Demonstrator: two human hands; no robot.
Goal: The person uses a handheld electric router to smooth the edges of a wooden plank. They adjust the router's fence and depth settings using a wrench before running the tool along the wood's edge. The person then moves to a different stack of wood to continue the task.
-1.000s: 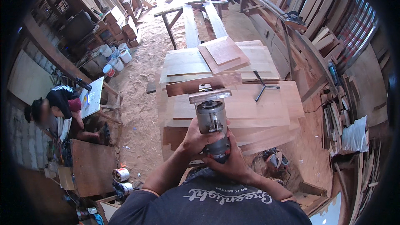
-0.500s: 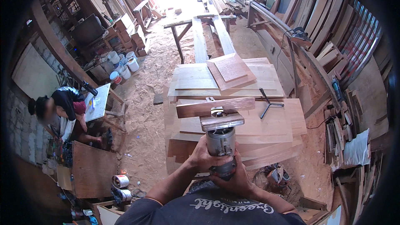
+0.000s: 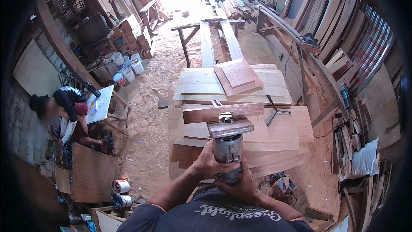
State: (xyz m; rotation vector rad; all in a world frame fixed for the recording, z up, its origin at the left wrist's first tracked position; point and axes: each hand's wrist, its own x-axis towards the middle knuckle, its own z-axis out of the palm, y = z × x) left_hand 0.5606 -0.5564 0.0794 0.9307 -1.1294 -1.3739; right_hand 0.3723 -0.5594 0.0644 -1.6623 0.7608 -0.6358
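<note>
A: Where's the power tool [image 3: 228, 148]?

B: Near centre, just beyond the dark shirt [image 3: 171, 220]. Grey motor body toward the wearer, short wooden block [image 3: 238, 127] and long brown strip [image 3: 201, 115] at its far end.

A: Hands?

B: Both grasping it. Left hand [image 3: 211, 162] wraps the body, fingers across its upper side; right hand [image 3: 239, 184] cups the near end, lower down. Probably a split of work: one steadies, one bears weight.

A: Why fittings outward?

B: Likely so the wearer can look along them (my reading). It overlaps the pale wooden panels [image 3: 274, 134] in view; can't tell whether it touches.

A: Around it?

B: Panels spread in overlapping layers, perhaps to keep each within reach. A raised-centre panel [image 3: 240, 76] lies askew on the far ones. Right of the strip, a three-armed wrench [image 3: 277, 110] rests on wood, seemingly parked handy for the right hand. Far left, a seated co-worker [image 3: 71, 103] leans by a pale board [image 3: 101, 104], well apart.
</note>
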